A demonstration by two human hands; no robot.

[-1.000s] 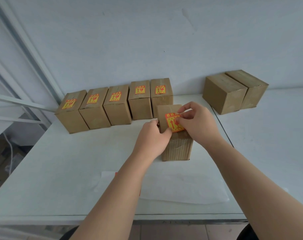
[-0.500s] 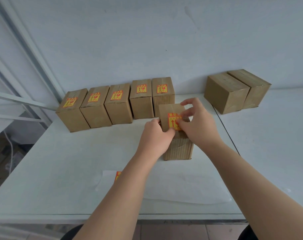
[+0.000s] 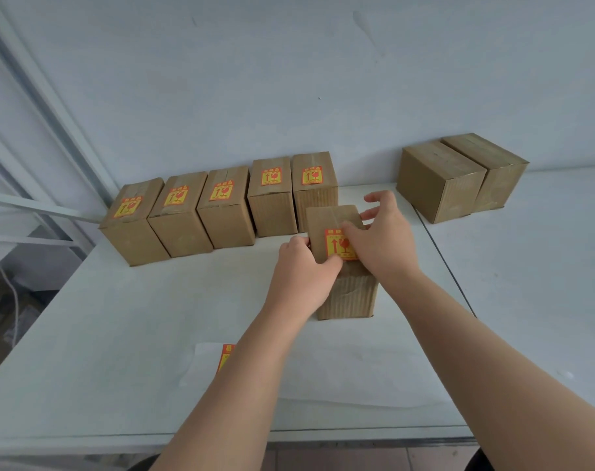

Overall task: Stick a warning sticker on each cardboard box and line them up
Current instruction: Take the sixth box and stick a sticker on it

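Observation:
A brown cardboard box (image 3: 350,294) stands upright in the middle of the white table (image 3: 119,334). On its top lies a red-and-yellow warning sticker (image 3: 336,244). My left hand (image 3: 306,270) grips the box's left top corner. My right hand (image 3: 384,239) rests on the top right, fingers spread, its thumb pressing on the sticker's right edge. Behind, several boxes (image 3: 228,205) with stickers on top stand in a row along the wall. Two plain boxes (image 3: 459,178) without stickers lie at the back right.
A white backing sheet (image 3: 374,375) lies near the table's front edge, with one sticker (image 3: 226,355) on it partly hidden by my left forearm. A seam (image 3: 449,260) divides this table from another on the right. Metal frame bars (image 3: 34,205) stand at the left.
My right hand has slid from covering the sticker toward the box's right side, so more of the sticker shows. My left hand stays on the box's left corner.

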